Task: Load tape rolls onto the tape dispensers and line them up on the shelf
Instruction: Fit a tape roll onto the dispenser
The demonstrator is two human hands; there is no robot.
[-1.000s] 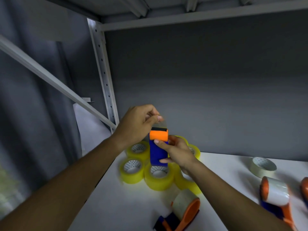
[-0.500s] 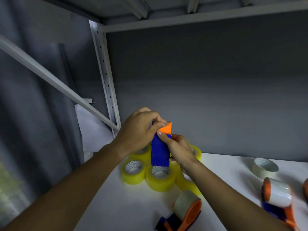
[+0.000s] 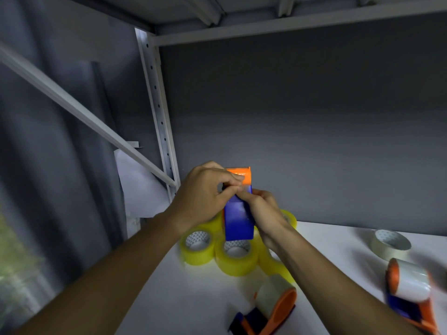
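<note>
Head view: blue-and-orange tape dispenser [image 3: 238, 220] held upright in the air above the white shelf [image 3: 193, 293], over a cluster of yellow tape rolls [image 3: 235, 257]. Left hand [image 3: 202, 198] curled, fingertips pinching near the orange top end – looks like a clear tape end there, hard to confirm. Right hand [image 3: 262, 213] wrapped round the blue body from the right side. Two loaded dispensers lying on the shelf: one front centre [image 3: 268, 308], one at right edge [image 3: 411, 293], blurred. Loose clear roll [image 3: 390, 243] further back right.

Handling guess: dispenser light, rigid plastic, fairly slick – best gripped on the blue body or handle, away from the cutter end. Tape end thin, sticky, prone to folding on itself; pinch by the very edge.
</note>
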